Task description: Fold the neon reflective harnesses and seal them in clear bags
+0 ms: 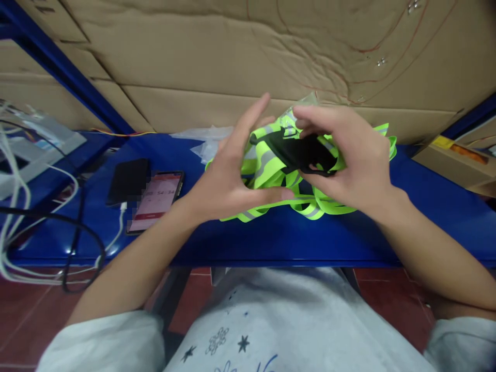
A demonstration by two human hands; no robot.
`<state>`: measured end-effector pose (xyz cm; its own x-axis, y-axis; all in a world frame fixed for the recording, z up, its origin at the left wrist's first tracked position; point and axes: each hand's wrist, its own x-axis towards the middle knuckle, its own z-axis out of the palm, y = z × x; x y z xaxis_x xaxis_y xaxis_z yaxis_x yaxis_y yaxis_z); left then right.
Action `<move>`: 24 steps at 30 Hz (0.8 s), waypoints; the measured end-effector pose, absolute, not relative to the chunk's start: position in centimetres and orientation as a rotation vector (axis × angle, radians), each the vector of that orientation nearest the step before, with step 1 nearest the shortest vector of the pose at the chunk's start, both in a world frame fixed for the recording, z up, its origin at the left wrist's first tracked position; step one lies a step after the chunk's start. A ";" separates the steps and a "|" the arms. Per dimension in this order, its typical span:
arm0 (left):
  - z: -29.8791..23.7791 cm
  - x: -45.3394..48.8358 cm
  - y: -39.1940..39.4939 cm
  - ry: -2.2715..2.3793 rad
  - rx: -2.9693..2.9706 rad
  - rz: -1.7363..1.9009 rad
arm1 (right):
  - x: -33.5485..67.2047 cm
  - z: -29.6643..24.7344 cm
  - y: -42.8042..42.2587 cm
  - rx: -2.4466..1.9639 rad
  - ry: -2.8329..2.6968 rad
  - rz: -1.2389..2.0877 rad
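Note:
A bundle of neon-yellow reflective vest straps (267, 168) with grey stripes and a black fabric part lies in loops at the middle of the blue shelf. My left hand (228, 170) is on the bundle's left side, its thumb and fingers spread wide around the straps. On the other side, my right hand (352, 155) curls around the black part (310, 152), with the thumb at its lower edge. The right fingertips are partly hidden. A clear plastic bag (310, 98) shows behind the straps.
A phone (155, 201) with a lit screen and a black flat object (127, 181) lie at left. White cables (15, 227) hang at the far left. Cardboard (194, 57) forms the back wall, and a cardboard box (457, 160) stands at right. More plastic wrapping (207, 147) lies behind my left hand.

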<state>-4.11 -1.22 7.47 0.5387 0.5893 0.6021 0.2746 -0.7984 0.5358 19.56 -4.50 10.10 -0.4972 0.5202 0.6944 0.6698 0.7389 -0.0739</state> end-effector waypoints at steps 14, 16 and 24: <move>5.9 -2.8 -1.9 0.515 1.517 0.822 | 21.2 8.7 -3.8 -0.926 -2.246 0.179; 5.9 -2.8 -1.9 0.411 1.431 0.819 | 22.0 7.5 -3.3 -0.873 -2.207 0.317; 5.9 -3.0 -2.0 0.442 1.316 0.905 | 20.3 4.1 -3.2 -0.811 -1.974 1.126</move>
